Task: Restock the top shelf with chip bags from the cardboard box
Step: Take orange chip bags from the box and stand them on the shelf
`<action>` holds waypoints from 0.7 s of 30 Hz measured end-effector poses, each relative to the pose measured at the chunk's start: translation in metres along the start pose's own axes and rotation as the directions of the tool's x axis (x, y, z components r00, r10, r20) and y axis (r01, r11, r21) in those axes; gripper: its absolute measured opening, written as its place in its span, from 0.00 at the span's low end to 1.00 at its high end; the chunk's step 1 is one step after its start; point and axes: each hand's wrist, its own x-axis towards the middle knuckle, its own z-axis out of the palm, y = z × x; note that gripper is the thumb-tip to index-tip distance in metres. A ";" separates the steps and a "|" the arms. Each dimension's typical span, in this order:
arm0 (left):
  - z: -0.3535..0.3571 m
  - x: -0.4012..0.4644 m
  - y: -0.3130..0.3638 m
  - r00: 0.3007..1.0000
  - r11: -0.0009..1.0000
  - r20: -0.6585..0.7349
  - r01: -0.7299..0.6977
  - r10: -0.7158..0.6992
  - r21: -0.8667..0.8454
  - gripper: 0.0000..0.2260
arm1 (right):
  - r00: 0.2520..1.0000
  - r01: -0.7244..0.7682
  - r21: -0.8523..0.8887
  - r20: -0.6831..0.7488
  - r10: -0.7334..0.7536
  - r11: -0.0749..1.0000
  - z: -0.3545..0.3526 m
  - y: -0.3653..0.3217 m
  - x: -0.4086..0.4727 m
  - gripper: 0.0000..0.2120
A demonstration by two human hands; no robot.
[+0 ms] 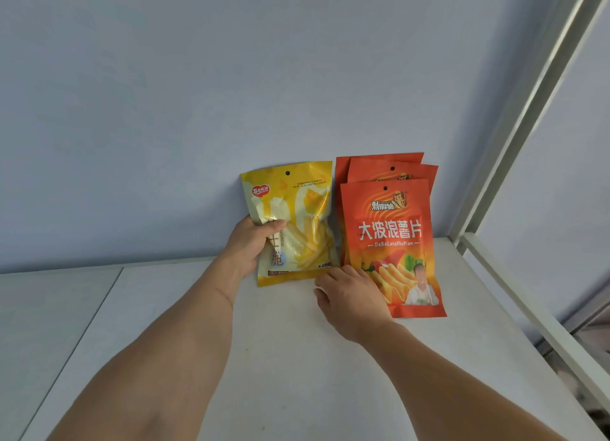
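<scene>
Three glossy orange chip bags (392,242) stand overlapped against the pale blue wall (198,94) on the white shelf (297,358). Just beside them, I see my left hand (246,247) gripping an upright yellow foil chip bag (297,219). My right hand (350,300), fingers loosely curled, touches the front orange bag's lower corner.

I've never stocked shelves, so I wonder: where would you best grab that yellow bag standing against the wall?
Probably by its left edge at mid-height, coming from the left. The yellow bag stands upright against the wall with orange bags close on its right, so only the left side is free. The left hand grips it there.
</scene>
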 end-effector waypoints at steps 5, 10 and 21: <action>-0.002 -0.003 0.009 1.000 0.999 -0.019 0.004 -0.003 0.051 0.12 | 1.000 -0.010 0.003 0.026 0.010 1.000 -0.002 -0.006 -0.003 0.04; -0.012 -0.006 0.008 0.998 0.990 -0.054 -0.003 0.010 0.142 0.16 | 0.999 -0.006 0.012 0.053 0.006 1.000 -0.003 -0.011 -0.006 0.04; -0.084 -0.173 -0.036 0.867 -0.156 0.060 0.021 0.495 0.988 0.15 | 0.956 0.276 -0.140 0.141 -0.257 0.951 -0.028 -0.086 -0.022 0.05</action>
